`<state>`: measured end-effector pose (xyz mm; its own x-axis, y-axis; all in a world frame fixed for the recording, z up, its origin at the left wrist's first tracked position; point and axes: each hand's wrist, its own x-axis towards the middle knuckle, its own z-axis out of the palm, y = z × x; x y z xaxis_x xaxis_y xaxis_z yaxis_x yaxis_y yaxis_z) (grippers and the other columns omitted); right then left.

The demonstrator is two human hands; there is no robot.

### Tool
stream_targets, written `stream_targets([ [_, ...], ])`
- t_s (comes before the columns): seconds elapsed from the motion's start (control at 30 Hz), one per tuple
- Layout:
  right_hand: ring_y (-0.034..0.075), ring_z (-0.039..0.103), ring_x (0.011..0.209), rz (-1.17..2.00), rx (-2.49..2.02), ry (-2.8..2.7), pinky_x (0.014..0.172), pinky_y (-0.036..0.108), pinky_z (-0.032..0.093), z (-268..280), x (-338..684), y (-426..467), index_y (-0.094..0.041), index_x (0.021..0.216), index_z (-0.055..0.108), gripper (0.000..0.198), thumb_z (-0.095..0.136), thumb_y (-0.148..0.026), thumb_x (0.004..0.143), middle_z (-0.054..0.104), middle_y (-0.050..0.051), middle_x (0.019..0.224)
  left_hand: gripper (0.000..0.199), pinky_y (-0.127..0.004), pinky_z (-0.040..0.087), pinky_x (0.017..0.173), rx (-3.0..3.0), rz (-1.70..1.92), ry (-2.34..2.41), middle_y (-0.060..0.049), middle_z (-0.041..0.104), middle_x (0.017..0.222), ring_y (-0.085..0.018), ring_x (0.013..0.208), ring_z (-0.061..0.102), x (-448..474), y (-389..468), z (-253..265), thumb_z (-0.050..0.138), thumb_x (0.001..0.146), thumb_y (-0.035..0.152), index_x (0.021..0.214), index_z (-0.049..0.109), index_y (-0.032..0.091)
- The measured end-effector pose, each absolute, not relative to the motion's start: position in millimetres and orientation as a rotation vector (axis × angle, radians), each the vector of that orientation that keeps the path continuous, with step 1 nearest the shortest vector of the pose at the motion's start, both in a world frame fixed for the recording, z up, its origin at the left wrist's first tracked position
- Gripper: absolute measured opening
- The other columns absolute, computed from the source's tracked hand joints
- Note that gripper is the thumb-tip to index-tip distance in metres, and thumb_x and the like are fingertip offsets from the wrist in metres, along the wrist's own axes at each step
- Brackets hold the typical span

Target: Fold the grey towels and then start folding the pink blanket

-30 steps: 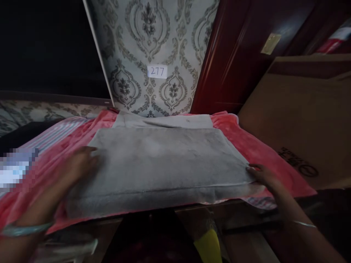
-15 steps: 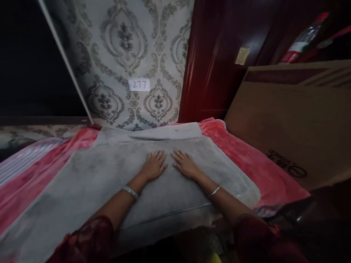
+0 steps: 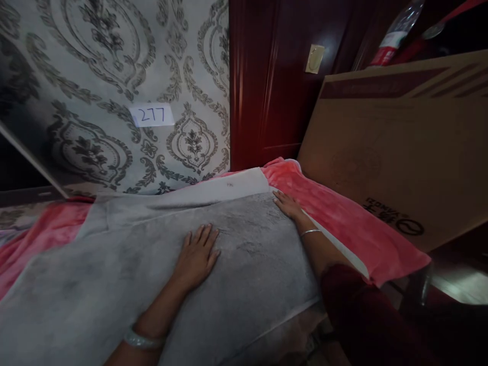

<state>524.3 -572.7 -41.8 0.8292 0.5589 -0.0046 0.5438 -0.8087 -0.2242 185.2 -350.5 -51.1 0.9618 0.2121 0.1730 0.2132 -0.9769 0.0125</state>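
A large grey plush cloth (image 3: 244, 274) lies spread over a pink blanket (image 3: 343, 223). My left hand (image 3: 197, 254) rests flat on the middle of the grey cloth, fingers a little apart. Farther right, my right hand (image 3: 288, 204) lies with its fingers outstretched at the cloth's far right corner, close to the pink blanket. Neither hand grips anything. Along the back, a paler strip of the cloth (image 3: 213, 192) shows a low fold. Small creases mark the grey surface between the hands.
Behind stands a patterned wall with a paper label (image 3: 152, 115) reading 277. A dark red door panel (image 3: 267, 91) is right of it. A big cardboard box (image 3: 400, 147) leans at the right, with a plastic bottle (image 3: 394, 35) behind it. A dark screen (image 3: 19, 168) is at left.
My hands have moved apart: the right slid outward to the cloth's far right corner, while the left stays flat nearer the middle. The view has turned right and come closer.
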Motion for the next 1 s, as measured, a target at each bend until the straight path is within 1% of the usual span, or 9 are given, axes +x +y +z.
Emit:
stream_targets([
  [0.1, 0.03, 0.022, 0.155, 0.104, -2.828, -0.802, 0.122, 0.061, 0.021, -33.2, 519.7, -570.6, -0.028, 0.163, 0.027, 0.06, 0.02, -0.046, 0.106, 0.023, 0.007, 0.17, 0.06, -0.061, 0.025, 0.124, -3.123, -0.243, -0.347, -0.01, 0.031, 0.167, -0.031, 0.155, 0.027, 186.2, -351.3, -51.0, 0.038, 0.101, 0.044, 0.157, 0.04, 0.024],
  [0.2, 0.038, 0.017, 0.156, -0.009, -2.855, -0.767, 0.117, 0.071, 0.022, -18.1, 497.4, -549.4, -0.026, 0.16, 0.036, 0.06, 0.025, -0.047, 0.105, 0.022, 0.011, 0.17, 0.06, -0.062, 0.023, 0.124, -3.154, -0.22, -0.366, -0.011, 0.029, 0.168, -0.032, 0.156, 0.025, 187.4, -353.4, -48.9, 0.037, 0.101, 0.043, 0.158, 0.039, 0.022],
  [0.3, 0.035, 0.013, 0.157, -0.199, -2.753, -1.038, 0.12, 0.066, 0.02, -18.8, 455.7, -516.2, -0.03, 0.161, 0.033, 0.061, 0.026, -0.05, 0.105, 0.018, 0.008, 0.171, 0.061, -0.064, 0.023, 0.123, -3.202, -0.2, -0.385, -0.013, 0.028, 0.168, -0.033, 0.155, 0.025, 185.4, -360.6, -45.1, 0.039, 0.101, 0.042, 0.158, 0.038, 0.022],
  [0.37, 0.034, 0.019, 0.156, -0.164, -2.694, -1.213, 0.121, 0.063, 0.023, -32.7, 427.6, -500.6, -0.032, 0.161, 0.033, 0.061, 0.025, -0.053, 0.104, 0.022, 0.005, 0.17, 0.061, -0.064, 0.023, 0.123, -3.243, -0.196, -0.385, -0.014, 0.028, 0.168, -0.034, 0.155, 0.025, 182.2, -366.5, -44.0, 0.041, 0.101, 0.044, 0.158, 0.038, 0.023],
  [0.47, 0.035, 0.027, 0.153, -0.072, -2.705, -1.258, 0.118, 0.065, 0.028, -64.2, 409.0, -492.4, -0.03, 0.158, 0.04, 0.063, 0.023, -0.055, 0.103, 0.031, 0.006, 0.167, 0.061, -0.064, 0.022, 0.123, -3.29, -0.273, -0.326, -0.014, 0.03, 0.167, -0.033, 0.155, 0.024, 177.7, -371.0, -48.1, 0.042, 0.1, 0.048, 0.157, 0.039, 0.025],
  [0.63, 0.038, 0.033, 0.149, -0.22, -2.577, -1.304, 0.115, 0.068, 0.031, -97.7, 422.3, -491.4, -0.026, 0.155, 0.045, 0.069, 0.023, -0.061, 0.099, 0.037, 0.01, 0.164, 0.064, -0.064, 0.02, 0.123, -3.278, -0.338, -0.413, -0.016, 0.034, 0.165, -0.033, 0.154, 0.027, 167.5, -358.2, -53.5, 0.041, 0.099, 0.057, 0.155, 0.042, 0.026],
  [0.77, 0.039, 0.034, 0.148, -0.232, -2.557, -1.303, 0.115, 0.068, 0.031, -101.0, 425.1, -494.6, -0.025, 0.155, 0.045, 0.072, 0.021, -0.062, 0.098, 0.037, 0.01, 0.164, 0.066, -0.064, 0.015, 0.123, -3.203, -0.207, -0.673, -0.013, 0.033, 0.166, -0.034, 0.155, 0.025, 130.5, -302.4, -41.1, 0.037, 0.099, 0.061, 0.156, 0.041, 0.026],
  [0.93, 0.038, 0.034, 0.149, -0.226, -2.551, -1.285, 0.116, 0.068, 0.03, -104.4, 426.3, -493.0, -0.027, 0.156, 0.045, 0.072, 0.021, -0.062, 0.098, 0.036, 0.008, 0.164, 0.065, -0.058, 0.011, 0.125, -2.925, -0.022, -1.42, -0.006, 0.024, 0.17, -0.029, 0.158, 0.016, 30.0, -200.5, -23.2, 0.03, 0.102, 0.057, 0.16, 0.031, 0.029],
  [1.0, 0.037, 0.034, 0.149, -0.222, -2.555, -1.286, 0.116, 0.068, 0.031, -105.6, 427.9, -491.9, -0.028, 0.155, 0.045, 0.071, 0.022, -0.062, 0.098, 0.036, 0.008, 0.164, 0.065, -0.062, 0.012, 0.124, -2.821, -0.036, -1.592, -0.009, 0.021, 0.171, -0.032, 0.158, 0.015, -6.5, -172.1, -20.8, 0.025, 0.103, 0.053, 0.162, 0.029, 0.025],
])
